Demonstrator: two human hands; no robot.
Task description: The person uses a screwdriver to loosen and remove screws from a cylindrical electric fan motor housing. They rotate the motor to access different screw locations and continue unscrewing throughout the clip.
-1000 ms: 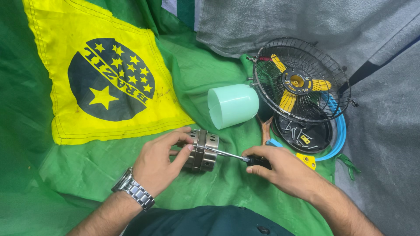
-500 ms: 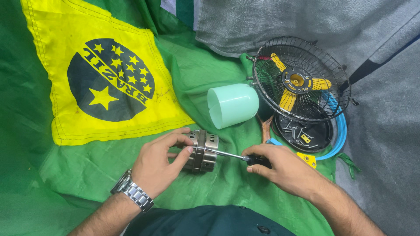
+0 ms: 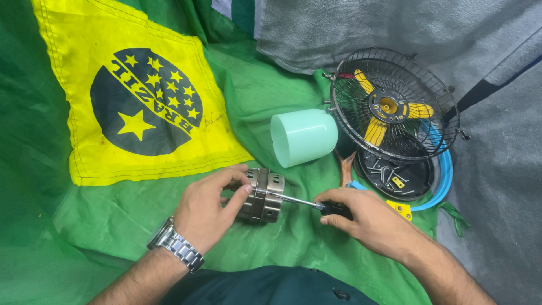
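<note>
Holding the metal motor (image 3: 261,195) on its side, your left hand (image 3: 209,212) wraps over its near end, fingers curled tight on the casing and thumb pressed to the ribbed band, a steel wristwatch (image 3: 176,249) on that wrist. You've got it pinned down on the green cloth (image 3: 141,220), just below the yellow flag panel (image 3: 141,96) with its dark star-filled disc, which lies up and to the left of your grip.

Moving right from the motor, the thin shaft of the screwdriver (image 3: 307,203) runs straight out of its far end, the tip touching the casing. Your right hand (image 3: 367,217) is closed around the black handle, fingers folded over it, so only a bit of the handle shows.

Above the shaft, near your two hands, a pale green plastic cover (image 3: 305,137) lies on its side, open end facing left. Just to its right, the black wire fan guard (image 3: 395,110) with yellow blades (image 3: 375,127) inside leans over a black round plate (image 3: 401,175) that holds loose screws. A blue ring (image 3: 443,181) curves around that plate's right edge, and a small yellow bracket (image 3: 402,209) lies just beyond your right knuckles. Grey cloth (image 3: 497,169) covers the far right.
</note>
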